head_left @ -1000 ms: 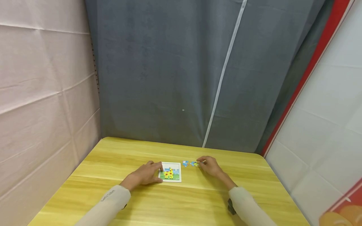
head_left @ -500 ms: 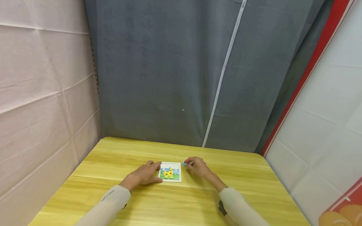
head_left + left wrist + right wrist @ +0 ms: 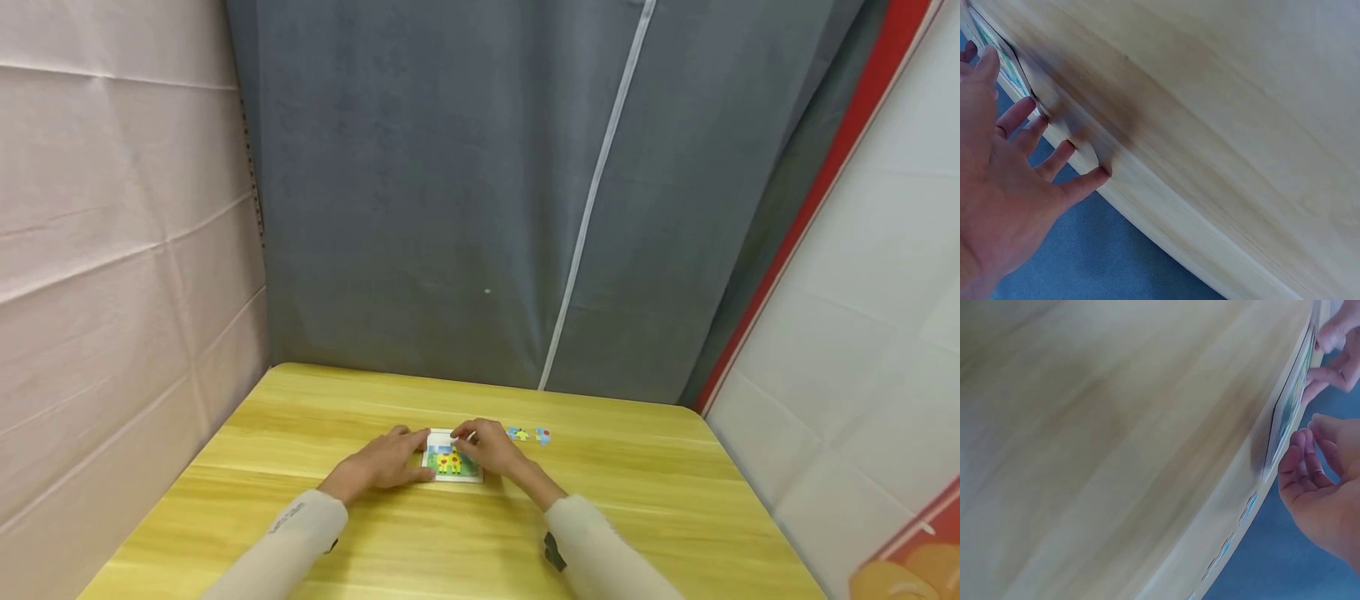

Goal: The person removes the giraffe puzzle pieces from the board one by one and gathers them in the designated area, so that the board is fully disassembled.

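Observation:
A small white-framed puzzle board (image 3: 459,479) lies on the table, its picture showing a yellow giraffe (image 3: 447,463) on green. My left hand (image 3: 386,461) rests at the board's left edge, fingers spread, fingertips down on the border and wood. Over the board's upper right, my right hand (image 3: 489,447) pinches a small puzzle piece (image 3: 453,440), mostly hidden by the fingers. In the right wrist view the thumb and fingertips of the right hand (image 3: 1322,469) meet close over the board (image 3: 1285,415). Two blue-and-yellow or blue-and-red puzzle pieces (image 3: 543,436) lie right of it.
The yellow wood-grain table (image 3: 360,550) has a rounded far edge. A grey curtain (image 3: 420,208) hangs behind it, a pale cloth wall (image 3: 127,250) stands left, and a white panel with red trim (image 3: 847,358) is at the right.
My right hand has moved left from the loose pieces to over the board, taking the nearest puzzle piece along. The left hand stays at the board's left edge, its index finger drawn slightly back.

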Demonstrator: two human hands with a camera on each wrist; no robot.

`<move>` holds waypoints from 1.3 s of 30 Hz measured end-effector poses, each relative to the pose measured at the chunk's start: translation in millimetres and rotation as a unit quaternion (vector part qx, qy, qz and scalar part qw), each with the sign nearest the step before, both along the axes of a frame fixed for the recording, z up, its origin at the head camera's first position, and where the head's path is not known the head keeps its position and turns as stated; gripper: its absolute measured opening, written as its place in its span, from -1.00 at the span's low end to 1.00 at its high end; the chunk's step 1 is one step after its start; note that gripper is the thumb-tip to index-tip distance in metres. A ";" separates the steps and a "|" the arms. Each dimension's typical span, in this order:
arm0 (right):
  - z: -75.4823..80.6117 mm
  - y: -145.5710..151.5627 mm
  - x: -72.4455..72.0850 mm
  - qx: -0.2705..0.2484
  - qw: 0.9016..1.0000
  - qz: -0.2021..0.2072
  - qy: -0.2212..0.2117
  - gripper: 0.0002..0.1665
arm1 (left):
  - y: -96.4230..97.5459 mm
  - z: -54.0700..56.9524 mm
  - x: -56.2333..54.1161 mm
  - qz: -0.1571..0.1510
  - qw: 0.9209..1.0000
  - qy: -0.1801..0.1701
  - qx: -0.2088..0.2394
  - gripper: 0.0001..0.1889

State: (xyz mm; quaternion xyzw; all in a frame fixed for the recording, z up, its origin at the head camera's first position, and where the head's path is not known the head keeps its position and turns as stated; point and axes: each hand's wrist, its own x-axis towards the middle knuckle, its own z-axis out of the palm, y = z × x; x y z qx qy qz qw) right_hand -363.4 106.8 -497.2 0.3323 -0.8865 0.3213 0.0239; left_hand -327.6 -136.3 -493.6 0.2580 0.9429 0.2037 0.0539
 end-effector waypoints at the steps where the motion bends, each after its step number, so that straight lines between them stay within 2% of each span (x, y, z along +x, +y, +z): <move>1: 0.3 -2.7 -0.1 0.002 1.000 0.001 0.001 -0.82 | 0.3 0.7 -0.2 0.001 1.000 0.001 0.001 -0.22; 6: -0.7 -13.3 -2.2 0.018 1.000 0.002 -0.003 -0.81 | 1.7 0.0 -3.2 0.003 1.000 0.012 0.006 -0.41; 10: -3.7 -16.5 -3.5 0.042 0.999 -0.001 -0.017 -0.74 | 2.9 -3.1 -5.3 -0.004 1.000 0.026 0.004 -0.46; 15: -3.6 -17.1 -2.4 0.059 0.998 0.003 -0.015 -0.74 | 4.8 -2.7 -3.6 -0.001 0.999 0.030 0.010 -0.37; 24: -8.1 -18.9 -0.8 0.056 0.998 -0.014 -0.009 -0.79 | 6.0 -2.2 -1.1 0.025 1.000 0.018 0.002 -0.27; 39: -12.1 -19.1 7.9 0.006 1.000 -0.025 0.005 -0.85 | 4.2 -2.5 0.1 0.025 1.000 0.019 -0.003 -0.26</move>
